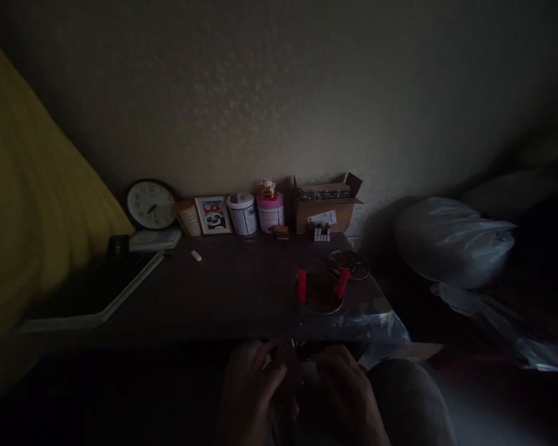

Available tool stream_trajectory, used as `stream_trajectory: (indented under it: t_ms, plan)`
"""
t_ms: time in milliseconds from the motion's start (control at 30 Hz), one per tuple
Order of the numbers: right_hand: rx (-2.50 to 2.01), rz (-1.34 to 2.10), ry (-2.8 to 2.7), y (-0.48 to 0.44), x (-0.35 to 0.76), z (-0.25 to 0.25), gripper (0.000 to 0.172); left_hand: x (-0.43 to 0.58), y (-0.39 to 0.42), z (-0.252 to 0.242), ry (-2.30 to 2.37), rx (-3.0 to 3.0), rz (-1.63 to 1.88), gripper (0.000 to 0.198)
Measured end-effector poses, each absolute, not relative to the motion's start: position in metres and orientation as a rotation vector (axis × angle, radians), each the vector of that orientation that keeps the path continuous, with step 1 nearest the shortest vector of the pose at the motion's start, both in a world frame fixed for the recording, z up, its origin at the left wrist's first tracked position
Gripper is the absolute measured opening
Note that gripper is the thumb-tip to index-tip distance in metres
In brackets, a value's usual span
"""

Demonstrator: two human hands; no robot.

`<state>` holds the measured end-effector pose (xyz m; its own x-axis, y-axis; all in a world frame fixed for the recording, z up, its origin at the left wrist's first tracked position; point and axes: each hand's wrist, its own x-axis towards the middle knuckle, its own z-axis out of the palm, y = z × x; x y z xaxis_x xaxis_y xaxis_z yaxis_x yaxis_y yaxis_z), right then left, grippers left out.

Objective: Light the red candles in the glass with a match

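Note:
In the dim light at the bottom of the view, my left hand (259,391) is closed round a flat dark brown piece (288,371), held over my lap, thumb lying on its near side. What the brown piece is does not show clearly. Just to its right is my right hand (346,387), fingers curled and pinched toward the piece; whatever they hold is lost in shadow. Beyond both hands, on the table, a round metal dish (320,310) has a red strip (302,286) and a second red strip (341,284) standing at its sides.
A patterned round plate (348,265) lies behind the dish. Along the wall stand a clock (151,204), a framed panda picture (212,215), a white tub (242,214), a pink tub (270,214) and an open carton (325,214). A yellow curtain (41,186) hangs left; a plastic bag (451,241) sits right.

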<state>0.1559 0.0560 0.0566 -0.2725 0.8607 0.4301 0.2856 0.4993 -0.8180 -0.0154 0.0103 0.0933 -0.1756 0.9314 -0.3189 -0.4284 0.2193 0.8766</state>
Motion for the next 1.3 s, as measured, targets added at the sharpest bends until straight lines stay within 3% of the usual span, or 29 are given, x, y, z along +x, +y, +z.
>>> stream_trajectory:
  t_ms: [200,367,833,1033,1300]
  plan:
    - [-0.847,0.404,-1.948,0.054,0.156,0.074,0.020,-0.008,0.021,0.087,1.151,0.628,1.241,0.062]
    - [-0.794,0.470,-1.981,0.052,0.159,0.084,0.015,-0.001,0.030,0.075,1.262,0.680,1.277,0.062]
    - [-0.767,0.422,-1.814,0.051,0.154,0.097,0.024,-0.004,0.028,0.116,1.292,0.938,1.207,0.042]
    - [-0.779,0.343,-1.701,0.056,0.158,0.093,0.014,-0.002,0.037,0.112,1.390,1.008,1.240,0.026]
    - [-0.936,0.273,-1.495,0.077,0.176,0.098,0.013,0.000,0.028,0.117,1.317,0.956,1.206,0.031]
